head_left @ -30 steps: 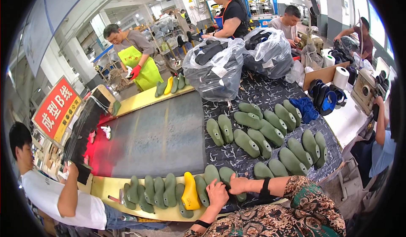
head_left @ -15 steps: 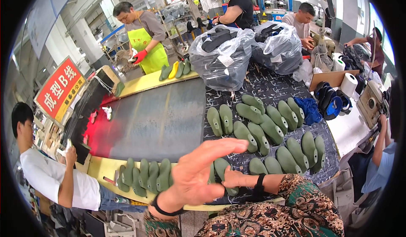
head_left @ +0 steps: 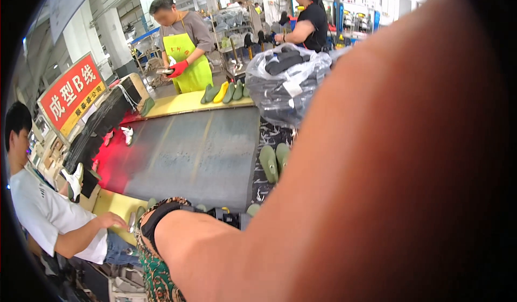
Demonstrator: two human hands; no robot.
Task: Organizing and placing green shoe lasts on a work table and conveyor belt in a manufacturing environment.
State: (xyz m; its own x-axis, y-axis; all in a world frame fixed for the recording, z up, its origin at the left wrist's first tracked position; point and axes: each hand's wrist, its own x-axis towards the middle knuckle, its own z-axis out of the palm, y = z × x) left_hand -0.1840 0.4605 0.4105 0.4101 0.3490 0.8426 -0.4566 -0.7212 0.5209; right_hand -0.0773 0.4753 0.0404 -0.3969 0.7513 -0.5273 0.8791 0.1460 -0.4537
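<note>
My left hand (head_left: 344, 178) is raised very close to the camera and fills the right half of the picture. It is too near and smeared for its fingers to be made out. A black wrist strap (head_left: 156, 221) and a patterned sleeve (head_left: 156, 269) show at its lower left, with a small black device (head_left: 226, 216) beyond the wrist. Just left of the hand, two green shoe lasts (head_left: 268, 163) stand on the dark patterned cloth (head_left: 265, 135), one partly covered. My right hand is out of sight, and most of the lasts are hidden behind my left hand.
A grey conveyor belt (head_left: 199, 151) runs toward a red-lit opening. Green and yellow lasts (head_left: 221, 92) stand along its far yellow edge, near a bulging plastic bag (head_left: 280, 95). A person in a white shirt (head_left: 54, 210) is at left; a person in a yellow apron (head_left: 188, 65) stands beyond.
My left hand has come up toward the camera and now covers the right half. My right hand, which was at a green last, is no longer visible. The white-shirted person has reached toward the near edge.
</note>
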